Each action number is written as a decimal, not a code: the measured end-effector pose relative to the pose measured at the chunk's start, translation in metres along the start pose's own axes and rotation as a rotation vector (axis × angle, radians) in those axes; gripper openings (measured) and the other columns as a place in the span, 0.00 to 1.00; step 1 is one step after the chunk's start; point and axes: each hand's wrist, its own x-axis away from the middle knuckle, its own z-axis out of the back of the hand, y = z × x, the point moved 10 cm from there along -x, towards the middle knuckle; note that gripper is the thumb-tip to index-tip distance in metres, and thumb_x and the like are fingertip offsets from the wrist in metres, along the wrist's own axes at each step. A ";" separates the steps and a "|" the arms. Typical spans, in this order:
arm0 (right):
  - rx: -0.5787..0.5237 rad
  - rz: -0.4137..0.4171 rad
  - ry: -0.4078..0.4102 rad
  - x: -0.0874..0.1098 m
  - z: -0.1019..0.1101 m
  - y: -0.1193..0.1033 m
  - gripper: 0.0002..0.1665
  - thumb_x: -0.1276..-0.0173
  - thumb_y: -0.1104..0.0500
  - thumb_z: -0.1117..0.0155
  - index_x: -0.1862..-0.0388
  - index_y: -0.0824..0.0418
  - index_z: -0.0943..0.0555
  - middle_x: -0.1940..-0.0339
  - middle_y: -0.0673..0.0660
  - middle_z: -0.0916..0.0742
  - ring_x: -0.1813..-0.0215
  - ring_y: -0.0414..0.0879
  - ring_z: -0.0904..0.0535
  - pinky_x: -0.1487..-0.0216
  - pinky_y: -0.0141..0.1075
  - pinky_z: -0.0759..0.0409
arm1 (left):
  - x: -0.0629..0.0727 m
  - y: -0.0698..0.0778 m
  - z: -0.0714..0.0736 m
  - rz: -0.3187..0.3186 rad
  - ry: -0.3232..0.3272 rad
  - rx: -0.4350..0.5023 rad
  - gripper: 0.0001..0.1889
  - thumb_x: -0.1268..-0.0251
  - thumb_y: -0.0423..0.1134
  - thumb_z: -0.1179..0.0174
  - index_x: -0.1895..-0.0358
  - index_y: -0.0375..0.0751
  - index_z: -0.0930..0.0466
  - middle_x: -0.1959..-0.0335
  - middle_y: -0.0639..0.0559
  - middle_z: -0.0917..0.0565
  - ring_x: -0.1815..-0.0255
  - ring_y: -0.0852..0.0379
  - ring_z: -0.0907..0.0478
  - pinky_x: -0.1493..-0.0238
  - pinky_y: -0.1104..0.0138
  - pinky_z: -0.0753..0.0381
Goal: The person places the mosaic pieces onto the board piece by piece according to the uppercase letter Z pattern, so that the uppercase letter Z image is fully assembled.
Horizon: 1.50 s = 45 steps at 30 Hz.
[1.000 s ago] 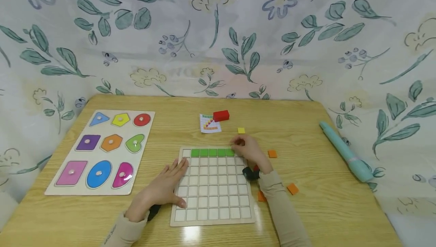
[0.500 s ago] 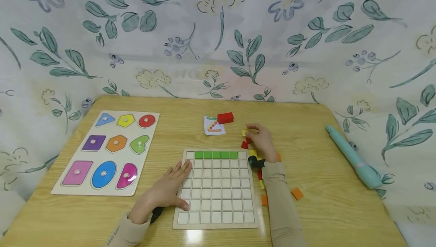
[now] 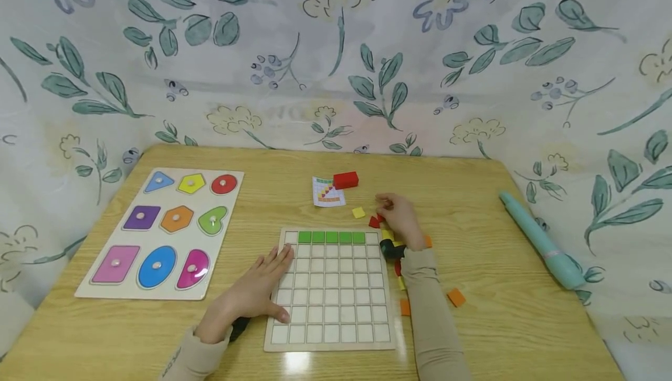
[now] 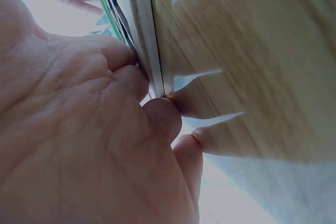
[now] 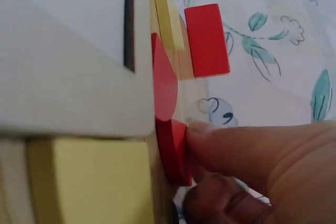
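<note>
A wooden grid board (image 3: 331, 280) lies flat with a row of green tiles (image 3: 332, 237) along its far edge. My left hand (image 3: 252, 292) rests spread on the board's left side, and its fingers (image 4: 161, 119) reach the edge in the left wrist view. Beyond the board's far right corner is my right hand (image 3: 400, 217), its thumb tip close against a red tile (image 5: 181, 153) and its forefinger apart from the thumb. Another red tile (image 3: 374, 222) lies just left of it. A loose yellow tile (image 3: 359, 212) sits farther left, away from the fingers.
Yellow, red and orange tiles (image 3: 456, 297) lie right of the board, some hidden by the sleeve. A red block (image 3: 345, 180) stands on a pattern card (image 3: 329, 194) behind. A knobbed shape puzzle (image 3: 157, 235) lies left, a teal stick-shaped object (image 3: 541, 241) right.
My right hand has moved off the green row to the loose tiles at the right. The yellow tile has shifted left and toward me, clear of the fingers. My left hand stays on the board.
</note>
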 end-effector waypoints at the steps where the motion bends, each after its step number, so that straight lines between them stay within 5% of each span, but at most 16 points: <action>1: 0.027 -0.001 -0.010 0.000 -0.001 -0.001 0.20 0.31 0.63 0.40 0.41 0.65 0.21 0.55 0.63 0.15 0.56 0.52 0.20 0.57 0.35 0.23 | 0.000 0.000 0.000 -0.001 -0.001 0.001 0.66 0.63 0.55 0.25 0.23 0.32 0.57 0.21 0.37 0.56 0.21 0.34 0.62 0.24 0.39 0.59; 6: 0.109 0.014 -0.077 0.002 -0.009 -0.013 0.21 0.30 0.57 0.40 0.39 0.61 0.22 0.58 0.60 0.14 0.59 0.50 0.20 0.64 0.33 0.25 | -0.002 0.000 0.000 -0.001 -0.005 0.002 0.66 0.63 0.54 0.24 0.23 0.32 0.57 0.21 0.38 0.56 0.20 0.35 0.62 0.24 0.39 0.59; 15: 0.238 0.026 -0.158 0.006 -0.029 -0.026 0.19 0.35 0.54 0.33 0.46 0.58 0.18 0.56 0.58 0.17 0.56 0.49 0.23 0.53 0.41 0.22 | -0.003 0.004 0.000 -0.012 -0.007 0.000 0.65 0.63 0.54 0.24 0.23 0.32 0.56 0.21 0.38 0.55 0.20 0.35 0.62 0.24 0.39 0.59; 24: 0.053 0.060 -0.105 0.012 -0.024 -0.031 0.10 0.39 0.66 0.31 0.62 0.66 0.23 0.67 0.60 0.18 0.66 0.46 0.25 0.67 0.30 0.27 | -0.002 0.004 -0.001 -0.016 -0.001 -0.002 0.66 0.64 0.55 0.24 0.23 0.32 0.56 0.21 0.37 0.55 0.21 0.35 0.61 0.24 0.39 0.58; 29: -0.025 0.051 -0.073 0.025 -0.016 -0.033 0.07 0.37 0.65 0.32 0.63 0.64 0.22 0.68 0.60 0.15 0.67 0.46 0.21 0.67 0.30 0.24 | -0.002 0.002 -0.001 -0.015 0.001 0.004 0.66 0.64 0.55 0.24 0.23 0.32 0.57 0.21 0.37 0.56 0.21 0.34 0.62 0.24 0.39 0.58; 38: -0.009 0.139 -0.295 0.054 -0.052 -0.051 0.04 0.35 0.61 0.33 0.64 0.61 0.19 0.67 0.55 0.15 0.68 0.39 0.24 0.67 0.28 0.25 | -0.001 0.000 0.002 -0.023 0.014 -0.019 0.66 0.63 0.55 0.25 0.24 0.31 0.57 0.21 0.36 0.55 0.21 0.34 0.62 0.24 0.38 0.58; 45: 0.052 0.175 -0.312 0.061 -0.064 -0.057 0.03 0.38 0.62 0.31 0.69 0.60 0.17 0.72 0.52 0.17 0.72 0.39 0.31 0.71 0.27 0.32 | 0.001 0.001 0.001 -0.024 0.012 0.001 0.66 0.64 0.54 0.24 0.24 0.31 0.57 0.21 0.35 0.55 0.21 0.33 0.61 0.25 0.38 0.58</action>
